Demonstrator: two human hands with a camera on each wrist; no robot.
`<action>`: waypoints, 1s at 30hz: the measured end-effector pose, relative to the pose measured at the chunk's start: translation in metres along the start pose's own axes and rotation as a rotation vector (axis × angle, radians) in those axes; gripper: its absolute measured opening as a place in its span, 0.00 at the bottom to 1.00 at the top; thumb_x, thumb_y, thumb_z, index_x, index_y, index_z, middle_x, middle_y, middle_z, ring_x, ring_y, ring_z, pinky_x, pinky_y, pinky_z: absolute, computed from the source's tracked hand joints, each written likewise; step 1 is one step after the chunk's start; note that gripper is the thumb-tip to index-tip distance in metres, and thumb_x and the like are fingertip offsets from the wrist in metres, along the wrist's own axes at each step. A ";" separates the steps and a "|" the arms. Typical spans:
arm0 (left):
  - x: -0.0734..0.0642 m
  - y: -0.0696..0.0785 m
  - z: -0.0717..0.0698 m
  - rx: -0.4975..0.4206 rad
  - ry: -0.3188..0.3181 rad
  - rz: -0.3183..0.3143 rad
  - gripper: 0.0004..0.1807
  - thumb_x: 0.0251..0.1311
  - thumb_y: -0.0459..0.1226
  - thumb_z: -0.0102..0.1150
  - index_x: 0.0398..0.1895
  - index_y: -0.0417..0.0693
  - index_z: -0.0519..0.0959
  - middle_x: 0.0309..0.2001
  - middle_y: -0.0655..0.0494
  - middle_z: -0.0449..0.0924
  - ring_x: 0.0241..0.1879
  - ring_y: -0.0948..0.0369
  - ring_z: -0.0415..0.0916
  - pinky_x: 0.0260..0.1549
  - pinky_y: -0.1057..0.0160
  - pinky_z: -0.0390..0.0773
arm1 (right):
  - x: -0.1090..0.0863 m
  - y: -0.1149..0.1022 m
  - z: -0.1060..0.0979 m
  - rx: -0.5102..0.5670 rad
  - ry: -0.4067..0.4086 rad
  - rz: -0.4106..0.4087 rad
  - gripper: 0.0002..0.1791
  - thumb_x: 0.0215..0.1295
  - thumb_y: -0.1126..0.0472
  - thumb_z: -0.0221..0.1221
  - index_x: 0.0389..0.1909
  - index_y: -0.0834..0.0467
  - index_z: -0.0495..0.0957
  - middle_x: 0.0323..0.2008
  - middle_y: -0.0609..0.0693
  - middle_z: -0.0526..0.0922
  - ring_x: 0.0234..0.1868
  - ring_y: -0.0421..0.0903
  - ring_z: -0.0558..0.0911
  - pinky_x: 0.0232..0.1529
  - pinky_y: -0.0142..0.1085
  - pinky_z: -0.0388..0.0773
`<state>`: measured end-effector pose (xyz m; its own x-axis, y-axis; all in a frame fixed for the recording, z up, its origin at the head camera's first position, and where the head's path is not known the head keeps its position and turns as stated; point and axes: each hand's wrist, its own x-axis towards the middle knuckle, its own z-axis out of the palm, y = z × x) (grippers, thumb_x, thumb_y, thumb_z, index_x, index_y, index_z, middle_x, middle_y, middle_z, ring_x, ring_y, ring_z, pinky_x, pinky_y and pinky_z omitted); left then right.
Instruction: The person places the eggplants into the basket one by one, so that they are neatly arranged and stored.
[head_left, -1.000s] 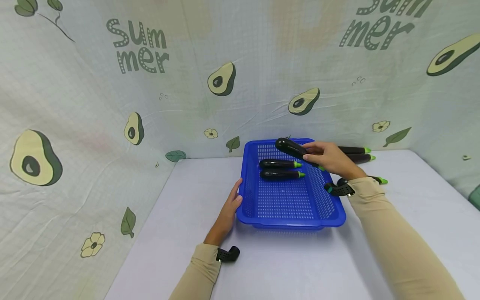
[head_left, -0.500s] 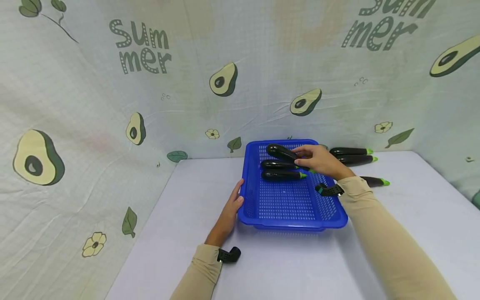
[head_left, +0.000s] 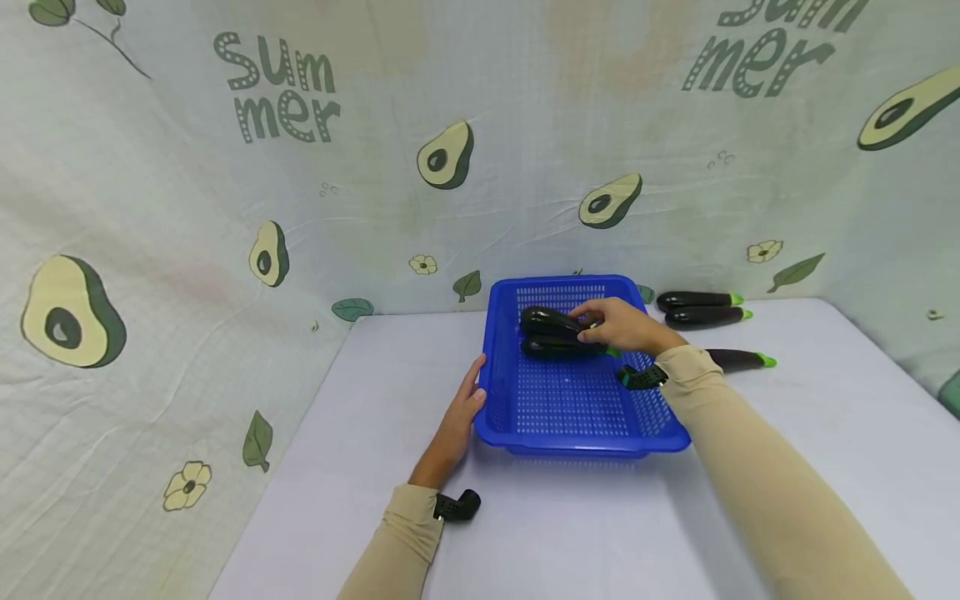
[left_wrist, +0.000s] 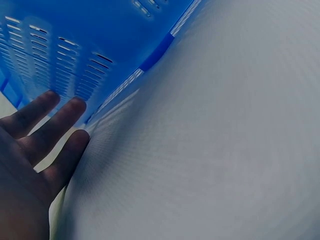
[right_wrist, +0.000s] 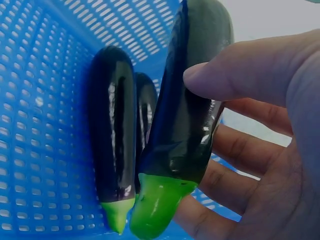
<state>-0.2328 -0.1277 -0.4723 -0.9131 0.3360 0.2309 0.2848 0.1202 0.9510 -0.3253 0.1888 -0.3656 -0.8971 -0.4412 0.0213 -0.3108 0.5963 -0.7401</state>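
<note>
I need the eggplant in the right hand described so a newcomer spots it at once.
Start at the blue basket on the white table. In its far half, the right hand grips a dark eggplant with a green stem end. That grip sets it apart: no hand holds the two similar eggplants lying in the basket.

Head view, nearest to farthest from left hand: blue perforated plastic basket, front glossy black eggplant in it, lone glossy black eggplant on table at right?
1. Blue basket, at the fingers of the left hand.
2. Front eggplant, inside the basket, beyond its left wall.
3. Lone eggplant, on the table past the basket's right side.
</note>
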 end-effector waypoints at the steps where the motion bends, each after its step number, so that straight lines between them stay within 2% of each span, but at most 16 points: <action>1: 0.000 0.000 0.000 0.001 0.002 -0.001 0.31 0.76 0.52 0.36 0.80 0.72 0.48 0.80 0.58 0.44 0.75 0.49 0.51 0.70 0.37 0.47 | 0.001 0.000 0.000 -0.008 -0.006 0.002 0.24 0.66 0.67 0.63 0.63 0.65 0.75 0.52 0.65 0.82 0.48 0.56 0.83 0.43 0.43 0.80; 6: -0.001 0.001 -0.001 0.005 -0.008 -0.007 0.32 0.76 0.51 0.37 0.81 0.71 0.47 0.80 0.57 0.44 0.74 0.48 0.52 0.69 0.36 0.48 | 0.006 0.003 0.003 -0.055 -0.056 0.014 0.24 0.65 0.67 0.64 0.62 0.66 0.76 0.51 0.63 0.83 0.49 0.55 0.82 0.46 0.44 0.80; 12: 0.000 0.000 -0.001 -0.010 -0.002 0.018 0.32 0.76 0.49 0.37 0.81 0.67 0.48 0.80 0.56 0.44 0.74 0.48 0.52 0.70 0.38 0.48 | 0.009 0.003 0.007 -0.103 -0.109 -0.013 0.22 0.59 0.69 0.65 0.56 0.68 0.79 0.46 0.61 0.85 0.48 0.54 0.82 0.47 0.46 0.79; 18: -0.004 0.001 0.000 -0.020 -0.018 0.006 0.33 0.76 0.46 0.37 0.82 0.62 0.46 0.80 0.53 0.41 0.76 0.47 0.47 0.71 0.38 0.45 | 0.006 0.007 0.013 -0.158 -0.190 0.026 0.21 0.57 0.70 0.66 0.54 0.67 0.79 0.44 0.59 0.85 0.44 0.51 0.83 0.46 0.45 0.80; 30: -0.001 0.004 -0.001 -0.025 -0.008 0.033 0.33 0.77 0.44 0.36 0.82 0.60 0.46 0.80 0.54 0.40 0.78 0.51 0.39 0.72 0.40 0.39 | 0.012 0.006 0.014 -0.242 -0.192 0.033 0.21 0.56 0.70 0.67 0.53 0.66 0.80 0.44 0.58 0.85 0.45 0.52 0.83 0.45 0.45 0.80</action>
<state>-0.2312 -0.1283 -0.4684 -0.9009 0.3467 0.2609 0.3075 0.0860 0.9476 -0.3339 0.1777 -0.3792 -0.8394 -0.5240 -0.1440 -0.3692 0.7444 -0.5563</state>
